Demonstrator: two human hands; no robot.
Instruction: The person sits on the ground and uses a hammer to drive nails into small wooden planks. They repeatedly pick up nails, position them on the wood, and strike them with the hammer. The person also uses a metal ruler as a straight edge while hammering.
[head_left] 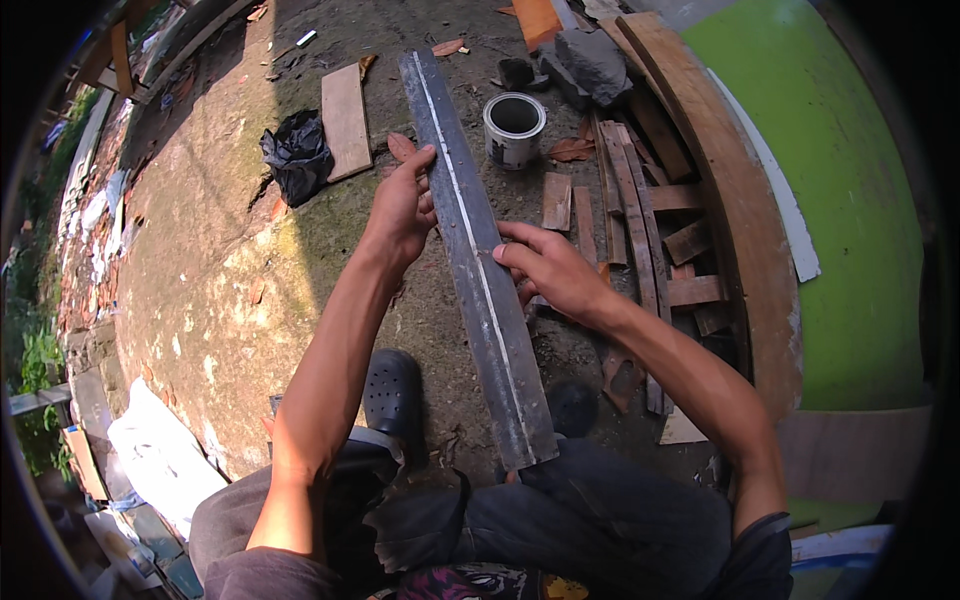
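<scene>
A long, narrow dark grey board with a pale stripe down its length slants in front of me, its near end by my knees. My left hand grips its left edge in the upper half, thumb on the face and fingers curled behind. Lower down, my right hand holds the right edge, its thumb against the board's face and part of the fingers hidden behind. The board's far end points toward the ground between a black plastic bag and an open tin can.
The black plastic bag lies beside a short wooden plank at the left. Wood strips, grey stone chunks and a long brown board lie right, before a green panel. My dark clog rests on the ground.
</scene>
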